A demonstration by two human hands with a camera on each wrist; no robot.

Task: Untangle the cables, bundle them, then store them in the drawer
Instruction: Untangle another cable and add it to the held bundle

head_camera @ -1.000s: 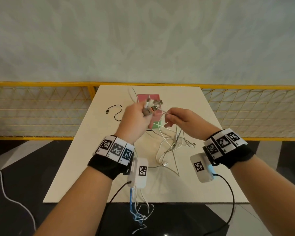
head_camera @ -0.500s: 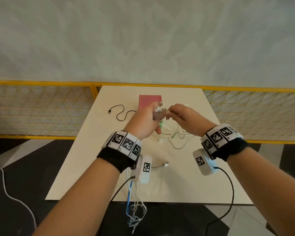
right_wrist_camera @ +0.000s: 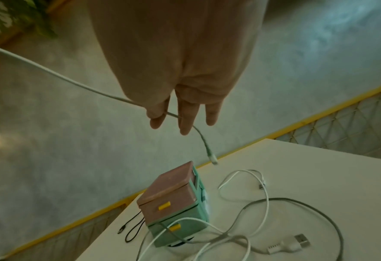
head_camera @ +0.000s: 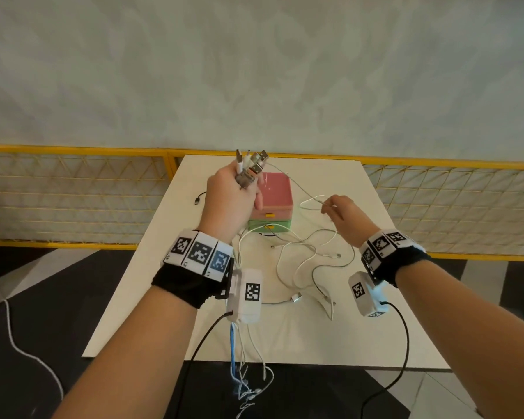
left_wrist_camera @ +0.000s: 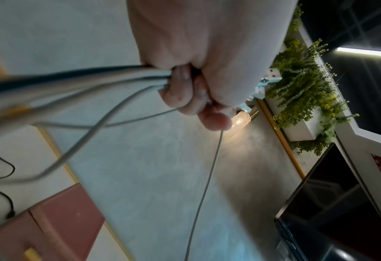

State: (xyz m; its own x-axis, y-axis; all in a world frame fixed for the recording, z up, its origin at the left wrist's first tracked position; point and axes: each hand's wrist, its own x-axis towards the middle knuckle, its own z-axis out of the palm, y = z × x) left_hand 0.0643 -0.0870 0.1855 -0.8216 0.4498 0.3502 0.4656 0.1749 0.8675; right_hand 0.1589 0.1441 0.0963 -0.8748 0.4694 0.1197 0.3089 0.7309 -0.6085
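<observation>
My left hand is raised over the white table and grips a bunch of cable ends, whose plugs stick up out of the fist. In the left wrist view its curled fingers clamp several grey and white cables. A thin white cable runs from that fist to my right hand, which pinches it; its free plug dangles below the fingers. The small drawer box, pink over green, stands shut behind my hands.
More white and grey cables lie looped on the table in front of the box, with a USB plug among them. A black cable lies left of the box. A yellow mesh railing borders the table's far side.
My left hand has lifted the plug bunch up and to the left. My right hand has drawn away to the right, pulling one white cable out between them.
</observation>
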